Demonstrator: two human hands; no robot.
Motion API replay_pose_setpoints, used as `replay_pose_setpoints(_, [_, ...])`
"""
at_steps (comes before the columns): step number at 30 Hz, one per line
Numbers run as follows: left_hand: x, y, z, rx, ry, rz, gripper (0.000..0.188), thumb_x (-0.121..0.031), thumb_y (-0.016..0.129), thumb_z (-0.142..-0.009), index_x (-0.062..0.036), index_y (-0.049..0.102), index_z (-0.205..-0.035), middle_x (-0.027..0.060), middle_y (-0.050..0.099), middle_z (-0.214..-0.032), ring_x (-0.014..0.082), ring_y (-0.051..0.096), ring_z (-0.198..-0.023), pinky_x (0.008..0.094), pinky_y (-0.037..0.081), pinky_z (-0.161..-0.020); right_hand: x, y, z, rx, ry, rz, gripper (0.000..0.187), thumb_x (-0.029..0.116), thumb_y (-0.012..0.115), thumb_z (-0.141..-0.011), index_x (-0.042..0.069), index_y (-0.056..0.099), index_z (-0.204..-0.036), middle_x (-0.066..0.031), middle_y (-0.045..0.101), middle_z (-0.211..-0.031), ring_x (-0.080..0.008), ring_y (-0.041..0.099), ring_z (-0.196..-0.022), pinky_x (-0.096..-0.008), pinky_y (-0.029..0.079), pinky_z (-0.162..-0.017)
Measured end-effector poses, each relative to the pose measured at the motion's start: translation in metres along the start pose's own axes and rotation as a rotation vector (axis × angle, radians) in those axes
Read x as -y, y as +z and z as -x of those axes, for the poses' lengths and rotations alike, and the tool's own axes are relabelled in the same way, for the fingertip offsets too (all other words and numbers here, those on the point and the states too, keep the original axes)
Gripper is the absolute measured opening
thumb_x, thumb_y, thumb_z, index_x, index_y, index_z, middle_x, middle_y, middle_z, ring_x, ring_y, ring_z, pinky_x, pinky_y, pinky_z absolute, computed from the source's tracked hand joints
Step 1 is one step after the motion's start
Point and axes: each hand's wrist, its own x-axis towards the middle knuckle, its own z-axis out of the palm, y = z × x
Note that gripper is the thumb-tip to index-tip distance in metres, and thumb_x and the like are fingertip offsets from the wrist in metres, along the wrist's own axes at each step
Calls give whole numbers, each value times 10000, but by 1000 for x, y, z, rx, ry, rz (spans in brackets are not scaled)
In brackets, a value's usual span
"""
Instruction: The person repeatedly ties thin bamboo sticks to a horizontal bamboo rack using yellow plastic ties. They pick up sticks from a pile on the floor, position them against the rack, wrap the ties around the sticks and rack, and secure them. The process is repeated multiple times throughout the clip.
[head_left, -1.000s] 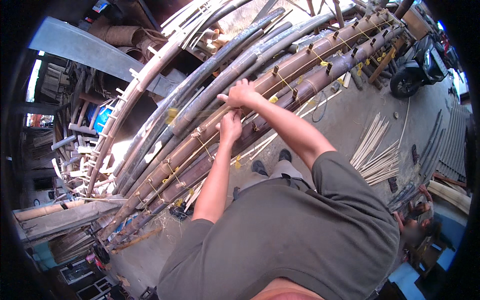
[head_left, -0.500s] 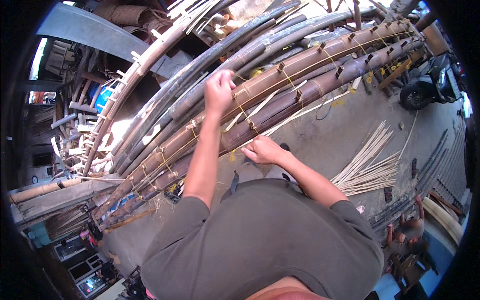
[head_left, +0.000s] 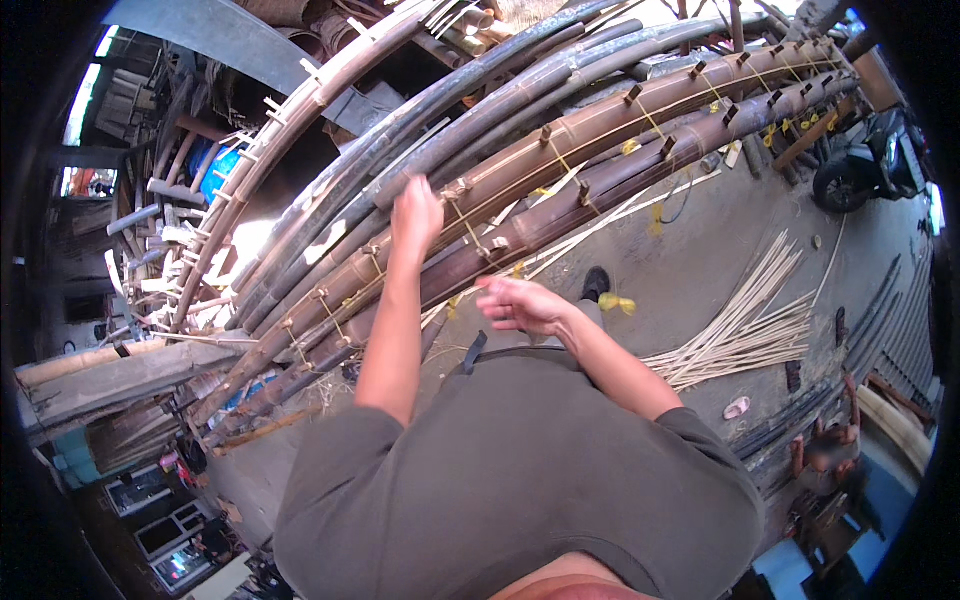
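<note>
The left hand (head_left: 417, 215) grips thin pale cord on the long brown bamboo poles (head_left: 560, 190) running lower-left to upper-right, while the right hand (head_left: 520, 303), fingers loosely spread and empty, hovers just below.

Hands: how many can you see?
2. The left hand is up on the tied bamboo poles; the right hand hovers lower, just off them. Nobody else's hands show clearly.

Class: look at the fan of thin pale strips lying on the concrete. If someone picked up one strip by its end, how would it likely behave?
The thin pale strips are long and very slender, so one would probably droop and flex. It looks light for its length. Being flat-looking slivers, they seem unlikely to roll, though a push could scatter the loose pile across the concrete floor.
</note>
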Motion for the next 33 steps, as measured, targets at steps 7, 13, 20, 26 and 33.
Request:
replay_pose_setpoints(7, [23, 30, 75, 15, 210, -115, 343, -325, 615, -896, -100, 549, -1145, 161, 659, -1062, 340, 624, -1012, 552, 313, -921, 15, 122, -80, -322, -1170, 158, 255, 250, 435, -979, 72, 571, -857, -14, 564, -785, -152, 522, -729, -330, 480, -684])
replay_pose_setpoints(13, [-5, 3, 68, 153, 15, 203, 310, -332, 482, -967, -153, 669, -1138, 186, 673, -1064, 377, 623, -1036, 531, 302, -901, 147, 124, -110, -680, -489, 2288, 559, 557, 457, -923, 89, 702, -1104, -180, 681, -1094, -294, 655, -1000, -398, 471, -886])
replay_pose_setpoints(20, [9, 11, 73, 10, 65, 184, 284, -347, 475, -966, -176, 702, -979, 84, 705, -865, 293, 651, -846, 419, 289, -816, 130, 115, -22, 298, -702, 1347, 367, 243, 491, -935, -52, 598, -747, -159, 653, -722, -206, 595, -648, -400, 482, -644])
replay_pose_setpoints(26, [3, 14, 57, -9, 71, 327, 232, -261, 531, -972, -91, 686, -1005, 96, 672, -740, 145, 611, -677, 352, 441, -710, 6, 32, -23, 3, -673, 1637, 335, 265, 541, -895, 15, 620, -685, -257, 599, -699, -431, 600, -699, -519, 481, -680])
replay_pose_setpoints(33, [43, 49, -63, -75, 80, 319, 306, -269, 496, -967, -26, 678, -1005, 138, 694, -796, 265, 680, -774, 384, 514, -719, 0, 29, -8, -109, -828, 1834, 307, 272, 565, -846, 49, 629, -645, -197, 610, -634, -402, 619, -636, -480, 514, -721])
